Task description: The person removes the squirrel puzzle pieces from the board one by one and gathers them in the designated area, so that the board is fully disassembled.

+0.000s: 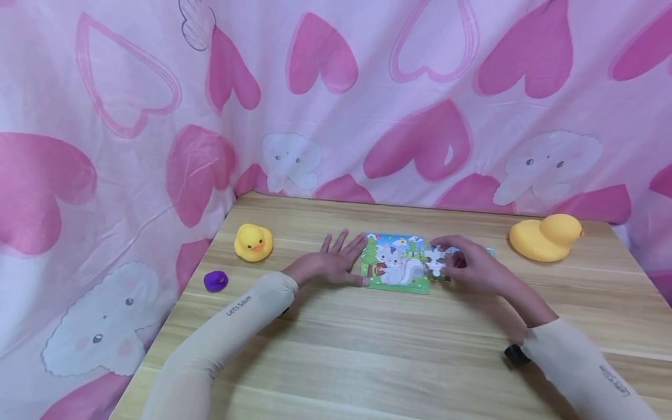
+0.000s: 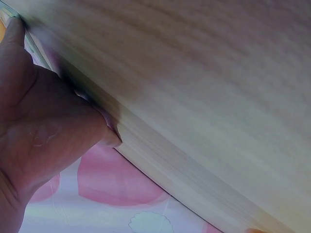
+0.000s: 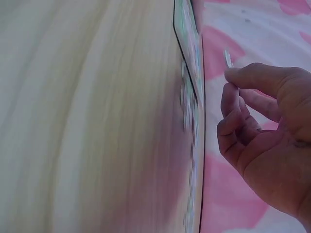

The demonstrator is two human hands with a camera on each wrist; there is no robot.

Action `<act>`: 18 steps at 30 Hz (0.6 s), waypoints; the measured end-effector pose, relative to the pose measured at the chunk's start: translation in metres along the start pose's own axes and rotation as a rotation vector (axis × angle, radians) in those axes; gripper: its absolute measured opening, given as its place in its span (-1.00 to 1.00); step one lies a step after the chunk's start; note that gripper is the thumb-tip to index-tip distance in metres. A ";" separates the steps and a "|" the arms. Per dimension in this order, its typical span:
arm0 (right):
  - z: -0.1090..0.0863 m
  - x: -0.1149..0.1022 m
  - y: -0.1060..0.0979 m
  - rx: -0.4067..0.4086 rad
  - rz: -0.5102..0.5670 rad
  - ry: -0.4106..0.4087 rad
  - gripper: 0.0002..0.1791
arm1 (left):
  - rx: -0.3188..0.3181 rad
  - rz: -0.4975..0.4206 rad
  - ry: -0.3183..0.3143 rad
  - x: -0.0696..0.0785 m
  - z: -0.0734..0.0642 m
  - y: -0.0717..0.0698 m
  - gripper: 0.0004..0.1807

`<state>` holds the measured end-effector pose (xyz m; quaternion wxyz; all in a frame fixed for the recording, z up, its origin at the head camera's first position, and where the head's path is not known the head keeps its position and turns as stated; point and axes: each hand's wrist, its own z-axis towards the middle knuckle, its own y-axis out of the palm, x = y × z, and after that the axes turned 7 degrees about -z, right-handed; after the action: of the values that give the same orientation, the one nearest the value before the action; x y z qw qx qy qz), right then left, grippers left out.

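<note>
A jigsaw puzzle [image 1: 396, 262] with a grey squirrel, trees and blue sky lies flat on the wooden table in the head view. My left hand [image 1: 332, 265] rests at its left side with fingers spread, thumb and fingertips right at the edge. Just past the puzzle's right edge, my right hand [image 1: 478, 269] pinches a small jigsaw piece [image 3: 228, 58] between thumb and forefinger, raised above the table in the right wrist view. More loose pieces [image 3: 187, 104] lie on the table beside the puzzle, partly hidden by the right hand in the head view.
A yellow rubber duck [image 1: 254, 242] and a small purple duck [image 1: 216, 281] stand on the table's left side. Toward the back right sits a bigger orange-yellow duck [image 1: 546, 238]. Pink heart-patterned cloth [image 1: 325, 146] hangs behind and left of the table [image 1: 357, 356].
</note>
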<state>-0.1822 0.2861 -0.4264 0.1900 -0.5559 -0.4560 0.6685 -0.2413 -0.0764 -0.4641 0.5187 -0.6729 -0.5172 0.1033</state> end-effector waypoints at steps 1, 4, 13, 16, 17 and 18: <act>-0.004 0.003 -0.002 0.011 -0.011 -0.007 -0.32 | -0.004 0.003 -0.003 0.001 -0.001 -0.001 0.26; -0.015 0.012 -0.008 0.036 -0.042 -0.023 -0.31 | 0.002 0.005 -0.004 -0.001 0.002 0.002 0.25; -0.035 0.034 -0.014 0.028 -0.142 0.008 -0.31 | -0.003 -0.008 0.011 0.006 -0.007 -0.005 0.26; -0.038 0.037 -0.014 -0.005 -0.155 0.034 -0.34 | -0.012 -0.017 0.012 0.009 -0.011 -0.008 0.25; -0.038 0.038 -0.014 -0.013 -0.156 0.036 -0.35 | -0.012 -0.017 0.011 0.009 -0.011 -0.007 0.25; -0.039 0.039 -0.014 -0.020 -0.159 0.038 -0.35 | -0.011 -0.015 0.011 0.009 -0.010 -0.007 0.25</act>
<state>-0.1625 0.3385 -0.4357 0.2456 -0.5326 -0.5015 0.6360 -0.2346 -0.0756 -0.4503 0.5185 -0.6724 -0.5200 0.0928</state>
